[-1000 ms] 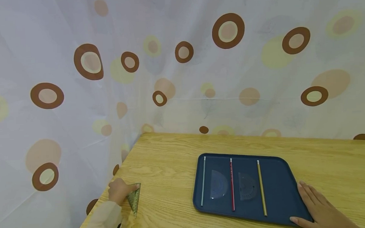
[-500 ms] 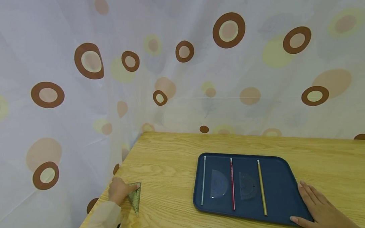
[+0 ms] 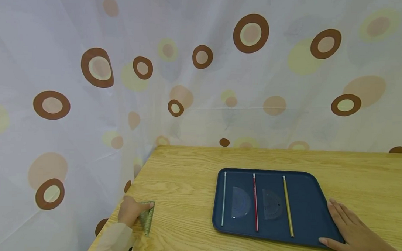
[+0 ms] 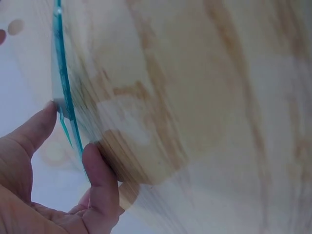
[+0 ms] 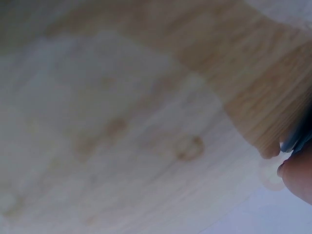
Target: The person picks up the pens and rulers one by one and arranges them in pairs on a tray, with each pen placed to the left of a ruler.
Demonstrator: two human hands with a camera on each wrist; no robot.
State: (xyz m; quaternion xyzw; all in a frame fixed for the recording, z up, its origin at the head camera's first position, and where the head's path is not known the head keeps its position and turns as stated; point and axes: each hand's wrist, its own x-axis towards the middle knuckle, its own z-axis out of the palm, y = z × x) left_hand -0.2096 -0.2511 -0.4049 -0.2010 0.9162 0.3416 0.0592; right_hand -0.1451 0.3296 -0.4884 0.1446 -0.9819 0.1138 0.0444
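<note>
My left hand (image 3: pixel 130 210) is at the table's left side, pinching a clear triangular set square (image 3: pixel 147 219) with ruled markings. In the left wrist view, the teal-tinted edge of the set square (image 4: pixel 63 63) runs between the thumb and a finger. On the right, my right hand (image 3: pixel 354 229) rests against the right rim of a dark blue tray (image 3: pixel 310 206), fingers straight and thumb at the near corner. The tray holds a teal pencil (image 3: pixel 224 198), a red pencil (image 3: pixel 255 203) and a yellow pencil (image 3: pixel 288 207). Between them lie two clear protractors (image 3: pixel 240 202) (image 3: pixel 272 204).
Wood-grain table (image 3: pixel 179 178) lies under everything, with its left edge close beside the left forearm. A white curtain (image 3: pixel 193 81) printed with brown, yellow and peach circles hangs behind and along the left.
The set square's lower tip has swung slightly toward the left and up in the left hand. The right hand, tray, pencils and protractors have not moved.
</note>
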